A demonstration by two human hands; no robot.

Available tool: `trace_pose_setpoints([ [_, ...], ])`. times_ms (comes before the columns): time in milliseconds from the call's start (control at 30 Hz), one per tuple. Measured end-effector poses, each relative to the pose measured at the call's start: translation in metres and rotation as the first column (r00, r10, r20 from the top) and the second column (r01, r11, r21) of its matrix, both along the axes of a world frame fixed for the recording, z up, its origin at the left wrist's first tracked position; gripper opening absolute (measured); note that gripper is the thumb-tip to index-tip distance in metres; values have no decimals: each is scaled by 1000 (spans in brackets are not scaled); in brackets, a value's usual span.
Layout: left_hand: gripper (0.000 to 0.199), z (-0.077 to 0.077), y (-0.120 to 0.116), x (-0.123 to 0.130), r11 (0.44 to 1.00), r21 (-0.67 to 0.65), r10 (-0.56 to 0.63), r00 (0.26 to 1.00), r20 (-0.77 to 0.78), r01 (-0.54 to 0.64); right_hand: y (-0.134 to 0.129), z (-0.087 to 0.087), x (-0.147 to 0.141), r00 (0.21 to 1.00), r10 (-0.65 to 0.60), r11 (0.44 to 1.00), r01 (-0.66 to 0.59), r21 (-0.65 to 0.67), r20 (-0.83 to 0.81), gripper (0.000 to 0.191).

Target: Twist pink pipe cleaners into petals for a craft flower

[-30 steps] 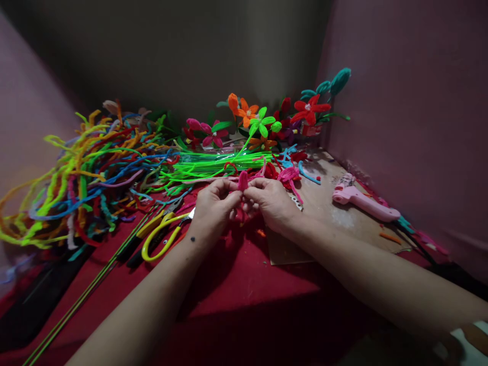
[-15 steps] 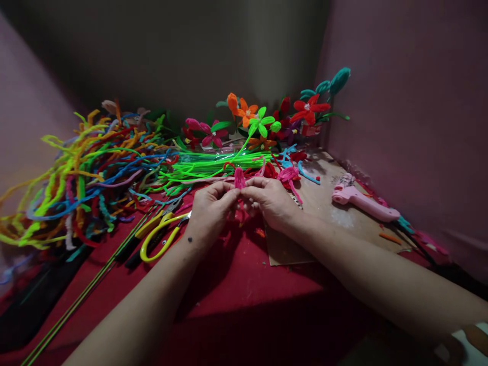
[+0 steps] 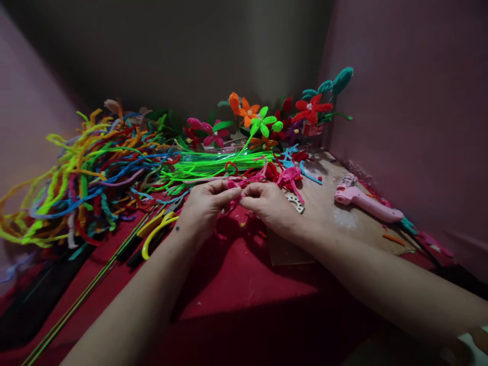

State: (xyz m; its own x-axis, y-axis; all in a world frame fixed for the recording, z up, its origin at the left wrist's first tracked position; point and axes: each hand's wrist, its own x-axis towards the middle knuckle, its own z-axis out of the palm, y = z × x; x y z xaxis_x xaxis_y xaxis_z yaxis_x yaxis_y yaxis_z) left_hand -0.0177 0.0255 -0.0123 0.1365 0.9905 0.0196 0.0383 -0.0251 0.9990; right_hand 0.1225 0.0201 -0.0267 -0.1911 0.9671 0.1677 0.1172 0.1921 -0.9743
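Observation:
A pink fuzzy stem piece (image 3: pixel 232 185) is pinched between the thumb and fingers of my left hand (image 3: pixel 209 204). My right hand (image 3: pixel 267 202) is closed at the same piece, its thumb and forefinger almost meeting my left fingertips. A pink strand hangs below my left fingers. Just beyond my right hand lies a pink petal shape (image 3: pixel 288 176), beside red fuzzy pieces (image 3: pixel 272 172). Green fuzzy stems (image 3: pixel 221 163) lie in a bundle behind both hands.
Tangled coloured stems (image 3: pixel 91 173) cover the left. Yellow-handled scissors (image 3: pixel 152 243) lie by my left forearm. On the right, a pink glue gun (image 3: pixel 368 203) rests on a brown board (image 3: pixel 324 223). Fuzzy flowers (image 3: pixel 262 123) stand at the back.
The upright pink loop between my fingers has tipped left and down into my left hand. My left hand has shifted slightly left, and a cream ring with holes shows more beside my right hand.

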Motion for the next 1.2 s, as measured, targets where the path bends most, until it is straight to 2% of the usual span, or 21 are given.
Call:
trace_pose_setpoints([
  [100,17,-2,0,1,999,-39,14,996,86,-10,-1,1,-1,1000,16,998,-17,53,19,14],
  [200,20,-2,2,-1,997,-75,7,990,142,4,0,-1,-1,999,37,999,-37,37,-14,21],
  [333,20,-2,5,-2,982,-176,-18,967,254,64,1,-3,-1,988,96,992,-105,-64,-123,25],
  [400,19,-3,6,-1,982,-179,-3,957,291,58,1,-3,-1,978,123,981,-146,-130,-168,28],
  [467,19,-3,4,0,990,-135,10,962,275,29,0,-3,0,974,128,975,-158,-154,-187,28],
  [667,15,2,-2,3,999,30,24,1000,19,-25,-2,0,4,992,99,992,-104,-67,-76,25],
  [867,13,2,0,2,1000,-10,7,993,121,-6,0,-3,4,988,155,984,-156,-84,-24,23],
  [1000,14,0,0,6,999,1,50,984,170,-51,-1,-1,3,989,142,989,-140,-53,38,24],
  [1200,15,1,-2,7,997,-5,78,983,164,-78,-1,-3,4,988,149,984,-151,-95,-27,23],
])
